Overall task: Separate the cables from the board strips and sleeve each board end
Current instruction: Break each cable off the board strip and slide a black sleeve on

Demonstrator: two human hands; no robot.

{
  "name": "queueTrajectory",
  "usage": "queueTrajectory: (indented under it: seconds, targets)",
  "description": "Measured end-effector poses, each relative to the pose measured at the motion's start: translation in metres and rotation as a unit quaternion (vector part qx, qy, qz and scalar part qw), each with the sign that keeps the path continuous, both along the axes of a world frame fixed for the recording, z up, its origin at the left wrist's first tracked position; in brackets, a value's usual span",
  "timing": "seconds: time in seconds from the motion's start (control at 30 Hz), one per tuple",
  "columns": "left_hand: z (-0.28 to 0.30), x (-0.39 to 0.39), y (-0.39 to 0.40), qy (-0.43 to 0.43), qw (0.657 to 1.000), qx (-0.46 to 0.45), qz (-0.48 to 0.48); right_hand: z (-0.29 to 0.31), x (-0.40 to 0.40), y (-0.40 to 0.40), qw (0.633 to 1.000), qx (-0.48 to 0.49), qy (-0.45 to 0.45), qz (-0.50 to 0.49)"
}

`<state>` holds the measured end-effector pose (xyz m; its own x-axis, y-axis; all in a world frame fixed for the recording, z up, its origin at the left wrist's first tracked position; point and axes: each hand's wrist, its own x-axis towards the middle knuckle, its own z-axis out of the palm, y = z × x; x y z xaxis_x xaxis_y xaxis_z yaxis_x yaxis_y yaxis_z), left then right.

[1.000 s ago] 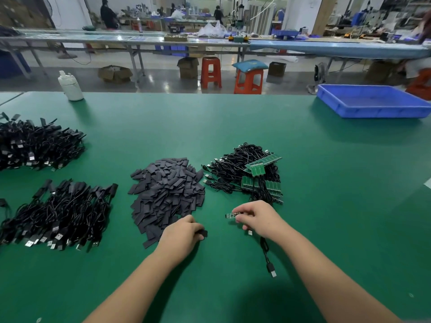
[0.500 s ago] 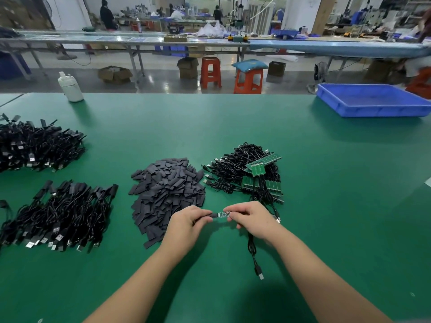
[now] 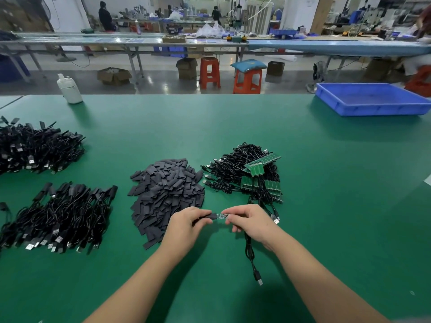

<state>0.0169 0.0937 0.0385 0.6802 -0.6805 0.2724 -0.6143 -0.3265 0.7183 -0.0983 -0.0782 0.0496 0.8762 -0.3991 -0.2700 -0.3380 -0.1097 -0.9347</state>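
Head view: left hand [image 3: 186, 226] pinches a black sleeve [image 3: 206, 217]; right hand [image 3: 249, 220] pinches the small board [image 3: 222, 216], its end meeting the sleeve, above the green table [image 3: 326, 183]; cable [image 3: 250, 255] hangs below.

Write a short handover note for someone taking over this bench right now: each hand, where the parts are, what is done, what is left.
Left hand pinches a black sleeve, starting over the small board gripped by the right hand; its cable hangs to the table.
Sleeve pile centre; unseparated board strips with cables to its right.
Sleeved cables piled on the left.
Left: seat this sleeve, then the remaining strips.
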Motion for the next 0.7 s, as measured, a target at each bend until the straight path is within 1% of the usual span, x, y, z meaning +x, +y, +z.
queueTrajectory:
  seconds: [0.17, 0.23, 0.3, 0.37, 0.47, 0.7]
  targets:
    - [-0.001, 0.003, 0.003, -0.004, 1.000, -0.001, -0.029, -0.001, 0.001, 0.003, 1.000, 0.025, -0.013, -0.006]
    - [0.000, 0.004, 0.004, -0.034, 0.998, 0.008, -0.054, -0.002, 0.000, 0.003, 0.999, 0.041, -0.016, -0.003]
    - [0.001, 0.006, 0.005, -0.090, 0.992, 0.024, -0.087, -0.004, -0.001, 0.004, 0.998, 0.054, -0.014, -0.004]
    - [0.002, 0.007, 0.005, -0.114, 0.988, 0.029, -0.095, -0.005, -0.001, 0.005, 0.998, 0.065, -0.015, -0.008]
    - [0.004, 0.006, 0.004, -0.110, 0.989, 0.035, -0.094, -0.006, 0.002, 0.009, 0.997, 0.070, -0.016, -0.004]
    - [0.005, -0.001, -0.001, -0.109, 0.988, 0.056, -0.094, -0.007, 0.008, 0.015, 0.999, 0.049, -0.008, 0.023]
